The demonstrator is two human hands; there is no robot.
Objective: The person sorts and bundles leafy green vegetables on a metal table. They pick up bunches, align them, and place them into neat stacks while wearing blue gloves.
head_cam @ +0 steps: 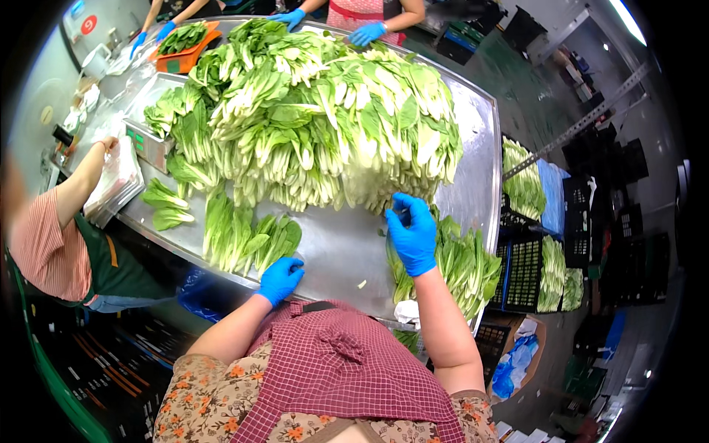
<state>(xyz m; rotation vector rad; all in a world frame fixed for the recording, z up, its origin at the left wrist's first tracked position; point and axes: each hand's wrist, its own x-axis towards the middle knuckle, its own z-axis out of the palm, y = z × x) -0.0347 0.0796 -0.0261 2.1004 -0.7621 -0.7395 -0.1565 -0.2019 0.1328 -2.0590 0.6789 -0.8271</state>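
Observation:
A large pile of leafy greens with pale stalks (332,122) covers the middle and far side of the steel table (332,238). My left hand (280,280), in a blue glove, rests by the table's near edge with fingers curled, at the lower end of a smaller bunch of greens (235,232); whether it grips a stalk is unclear. My right hand (412,232), also gloved in blue, is raised just in front of the pile, thumb and fingers apart, with nothing seen in it. Beneath and right of it lies another heap of greens (465,260).
A digital scale (147,145) holding greens stands at the left, beside clear plastic bags (113,171) and a co-worker's bare hand. Gloved co-workers stand across the table, near an orange basket (180,62). Black crates of greens (523,274) are stacked beyond the right edge.

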